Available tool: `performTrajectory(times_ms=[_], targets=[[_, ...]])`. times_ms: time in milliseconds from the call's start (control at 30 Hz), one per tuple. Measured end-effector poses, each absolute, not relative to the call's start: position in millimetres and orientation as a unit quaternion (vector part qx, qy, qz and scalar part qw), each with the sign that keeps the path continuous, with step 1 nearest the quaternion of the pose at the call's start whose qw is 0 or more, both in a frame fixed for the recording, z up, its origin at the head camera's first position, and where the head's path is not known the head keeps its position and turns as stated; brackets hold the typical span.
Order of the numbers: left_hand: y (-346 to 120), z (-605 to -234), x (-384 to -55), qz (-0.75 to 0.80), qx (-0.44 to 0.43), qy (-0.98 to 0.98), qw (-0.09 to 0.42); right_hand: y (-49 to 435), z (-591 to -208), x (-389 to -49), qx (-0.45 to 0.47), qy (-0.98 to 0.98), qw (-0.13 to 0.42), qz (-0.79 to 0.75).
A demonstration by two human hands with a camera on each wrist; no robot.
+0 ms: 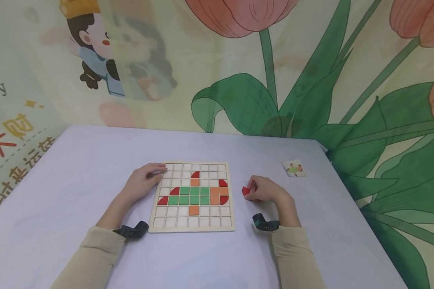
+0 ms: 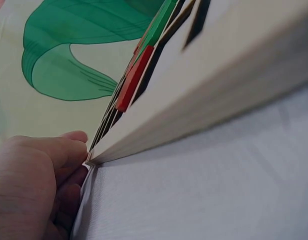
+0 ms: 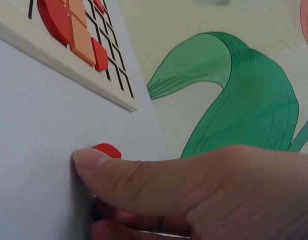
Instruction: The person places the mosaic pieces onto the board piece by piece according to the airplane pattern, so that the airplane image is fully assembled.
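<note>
A square wooden grid board lies on the table, with green and orange square tiles and red quarter-round tiles in its cells. At the board's far left corner my left hand holds the edge between thumb and fingers; the left wrist view shows the fingers at that corner. To the right of the board, my right hand pinches a red rounded tile just above the white cloth. Thumb and fingers cover most of this red tile in the right wrist view.
A small card with a coloured grid picture lies at the far right of the white-covered table. Behind the table hangs a printed backdrop with tulips and cartoon figures. Each wrist carries a black camera mount.
</note>
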State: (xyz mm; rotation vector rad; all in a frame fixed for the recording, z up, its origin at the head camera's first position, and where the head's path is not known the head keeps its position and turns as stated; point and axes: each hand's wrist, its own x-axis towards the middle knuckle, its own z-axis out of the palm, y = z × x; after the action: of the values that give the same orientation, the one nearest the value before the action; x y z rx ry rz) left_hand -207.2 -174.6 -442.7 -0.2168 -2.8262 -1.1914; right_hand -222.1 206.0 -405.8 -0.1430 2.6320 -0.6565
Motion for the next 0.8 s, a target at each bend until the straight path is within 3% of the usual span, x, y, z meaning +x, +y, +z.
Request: performTrajectory(times_ms=[800], targets=[[-177, -443, -208, -0.393, -0.077, -0.915, 0.036, 176, -395, -218, -0.068, 0.963, 0.186, -0.180]])
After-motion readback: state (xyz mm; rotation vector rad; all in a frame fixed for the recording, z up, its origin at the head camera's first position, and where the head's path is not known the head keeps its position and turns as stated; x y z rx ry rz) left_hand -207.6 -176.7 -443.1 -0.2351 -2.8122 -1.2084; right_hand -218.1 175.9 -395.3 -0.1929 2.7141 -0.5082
